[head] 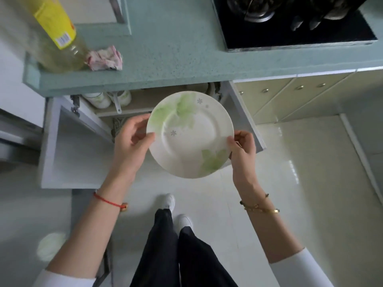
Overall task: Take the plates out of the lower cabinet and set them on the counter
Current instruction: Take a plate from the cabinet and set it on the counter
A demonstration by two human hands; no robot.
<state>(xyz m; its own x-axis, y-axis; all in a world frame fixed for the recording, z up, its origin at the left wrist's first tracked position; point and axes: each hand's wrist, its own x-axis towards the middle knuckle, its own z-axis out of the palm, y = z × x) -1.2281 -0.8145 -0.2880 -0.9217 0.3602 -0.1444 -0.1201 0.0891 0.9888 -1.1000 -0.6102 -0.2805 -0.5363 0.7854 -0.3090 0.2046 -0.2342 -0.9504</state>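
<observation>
A white plate (189, 134) with pale green leaf prints is held level in front of the open lower cabinet (132, 104), below the edge of the teal counter (170, 54). My left hand (130, 141) grips its left rim, thumb on top. My right hand (243, 150) pinches its right rim. Inside the cabinet a shelf holds white containers (99, 99); the plate hides most of the cabinet's inside.
On the counter's left end stand a yellow-labelled oil bottle (60, 38) and a crumpled cloth (104, 59). A black gas hob (294, 21) fills the right rear. Both cabinet doors (68, 146) swing out to either side. My legs and white shoes (170, 200) are on the tiled floor.
</observation>
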